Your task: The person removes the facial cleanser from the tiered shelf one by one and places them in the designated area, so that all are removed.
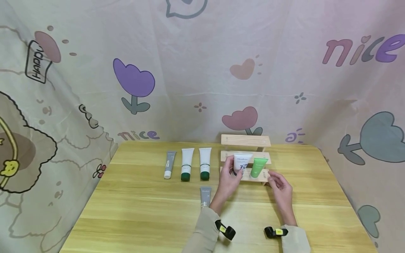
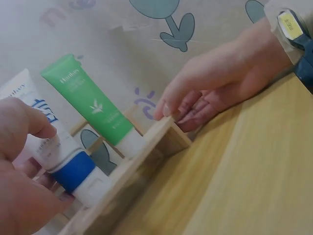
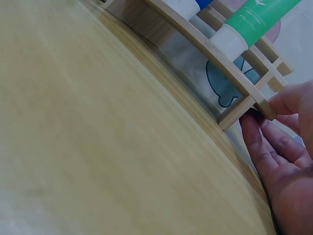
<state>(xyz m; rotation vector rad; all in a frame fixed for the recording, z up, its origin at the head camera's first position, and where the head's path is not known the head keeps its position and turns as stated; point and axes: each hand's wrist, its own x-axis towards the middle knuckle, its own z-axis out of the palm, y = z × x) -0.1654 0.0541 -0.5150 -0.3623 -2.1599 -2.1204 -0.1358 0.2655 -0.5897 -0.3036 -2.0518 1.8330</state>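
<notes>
My left hand (image 1: 229,180) grips a white squeeze tube (image 1: 242,162) with blue lettering. A blue band shows above its white cap in the left wrist view, where the cap meets or nearly meets the lowest step of a three-tier wooden display rack (image 1: 245,140). Beside it on that step, a green squeeze tube (image 1: 258,167) stands on its white cap, leaning slightly. At the step's right end, my right hand (image 1: 281,191) pinches the rack's corner, thumb (image 3: 292,98) above and fingers below.
Left of the rack lie two white tubes with green caps (image 1: 187,163) (image 1: 205,163) and a grey tube (image 1: 169,164). Another grey tube (image 1: 205,196) lies nearer, partly covered by the left sleeve. A printed cloth (image 1: 177,77) hangs behind the wooden table (image 1: 126,211).
</notes>
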